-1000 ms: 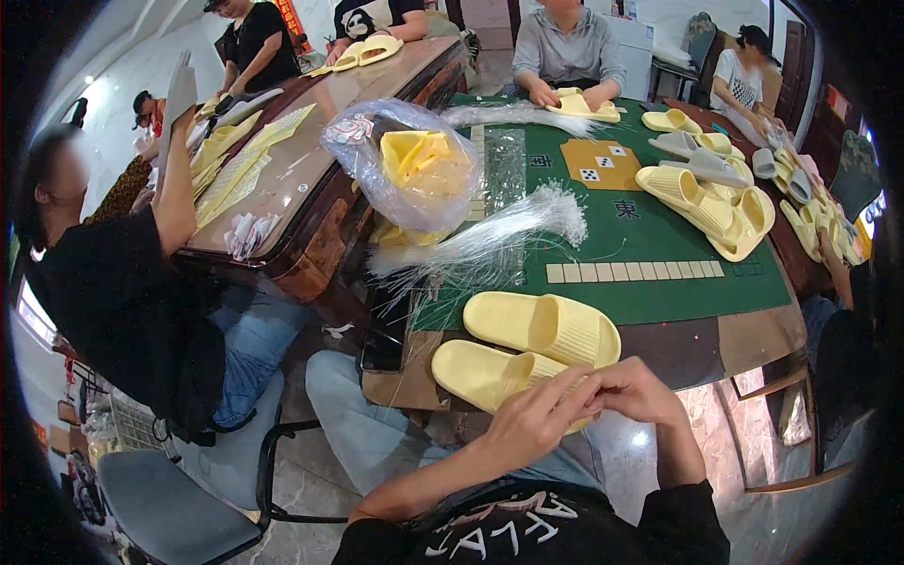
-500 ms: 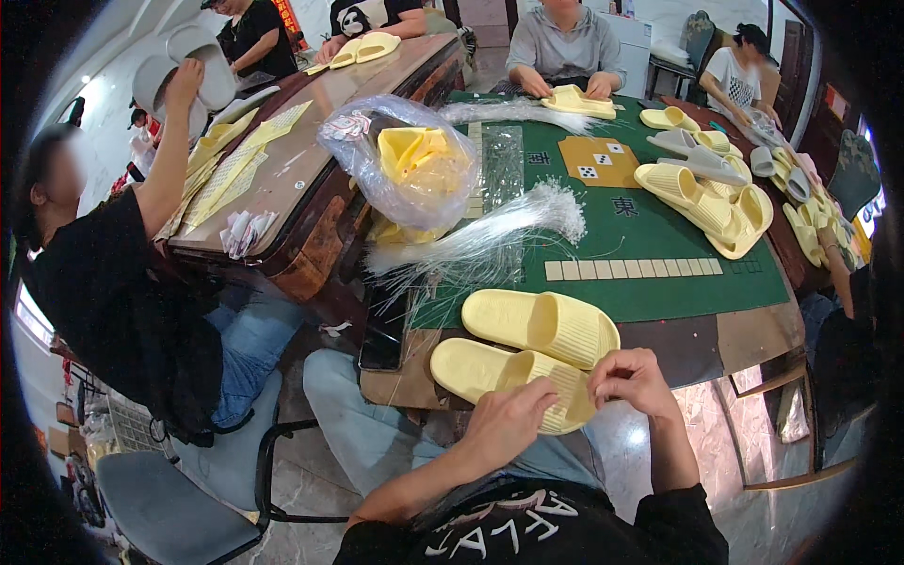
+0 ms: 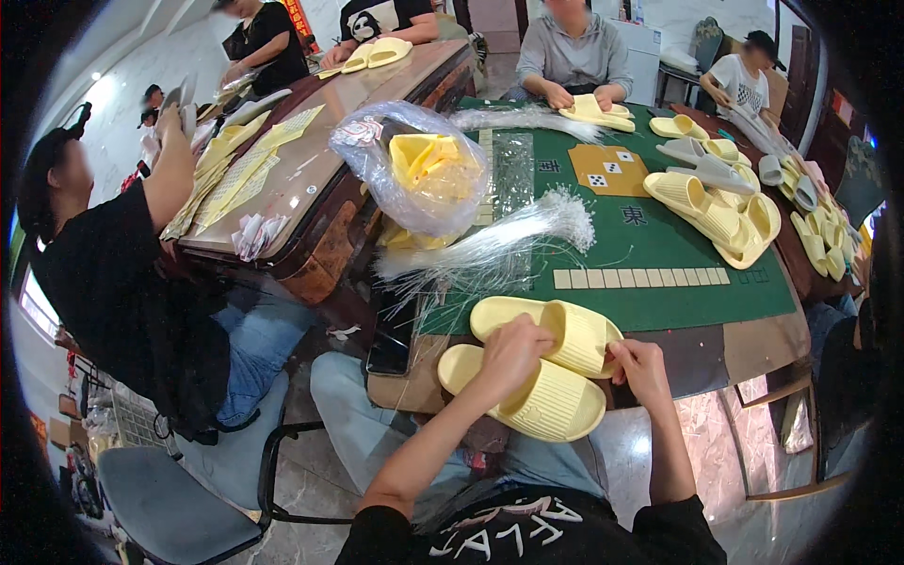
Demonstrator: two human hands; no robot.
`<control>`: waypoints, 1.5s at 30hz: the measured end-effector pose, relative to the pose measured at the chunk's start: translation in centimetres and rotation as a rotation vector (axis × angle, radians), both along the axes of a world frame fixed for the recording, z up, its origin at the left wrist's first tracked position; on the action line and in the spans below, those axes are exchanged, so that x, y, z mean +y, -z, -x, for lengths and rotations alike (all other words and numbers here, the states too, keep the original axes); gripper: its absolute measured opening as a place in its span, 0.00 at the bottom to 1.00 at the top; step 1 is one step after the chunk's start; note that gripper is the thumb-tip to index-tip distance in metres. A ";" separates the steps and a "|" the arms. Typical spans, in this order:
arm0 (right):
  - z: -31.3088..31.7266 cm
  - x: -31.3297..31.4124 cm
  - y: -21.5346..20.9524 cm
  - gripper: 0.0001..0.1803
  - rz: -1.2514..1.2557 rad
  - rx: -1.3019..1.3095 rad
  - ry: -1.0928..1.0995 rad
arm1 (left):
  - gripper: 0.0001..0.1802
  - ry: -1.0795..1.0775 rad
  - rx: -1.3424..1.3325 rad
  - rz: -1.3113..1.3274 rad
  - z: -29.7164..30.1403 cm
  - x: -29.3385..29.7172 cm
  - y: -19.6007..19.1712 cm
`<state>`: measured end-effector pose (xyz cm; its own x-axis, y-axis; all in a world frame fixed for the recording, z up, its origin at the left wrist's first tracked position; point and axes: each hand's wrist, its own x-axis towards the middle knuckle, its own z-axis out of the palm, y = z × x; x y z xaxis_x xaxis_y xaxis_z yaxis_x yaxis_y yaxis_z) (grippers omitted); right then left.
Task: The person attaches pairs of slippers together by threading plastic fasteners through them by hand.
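Left hand and right hand, fingers curled, hold unclear, have shifted work to the upper yellow slide sandal, lower centre

Workshop, people at tables, piled slippers

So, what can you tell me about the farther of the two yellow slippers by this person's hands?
The farther slipper is pale yellow and looks like moulded foam or rubber: a plain footbed with one broad, ribbed strap. It sits sole down on the table, heel to the left, beside the nearer slipper. The left hand is at the strap's rear opening; the right hand is at the toe end.
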<state>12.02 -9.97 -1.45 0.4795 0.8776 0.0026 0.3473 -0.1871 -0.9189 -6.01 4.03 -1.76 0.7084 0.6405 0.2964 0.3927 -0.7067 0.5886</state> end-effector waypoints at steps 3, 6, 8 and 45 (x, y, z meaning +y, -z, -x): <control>0.3 0.1 0.3 0.15 0.034 0.123 -0.035 | 0.07 0.147 0.000 0.103 -2.3 0.7 0.6; 0.9 0.6 0.3 0.14 -0.007 0.190 -0.071 | 0.09 0.179 0.062 0.241 -3.4 1.7 1.3; 1.0 1.0 0.8 0.13 0.003 0.298 -0.100 | 0.09 0.171 0.055 0.301 -3.7 2.3 2.5; 0.6 0.7 1.4 0.13 -0.012 0.144 -0.022 | 0.07 0.145 -0.034 0.353 -3.8 2.6 4.2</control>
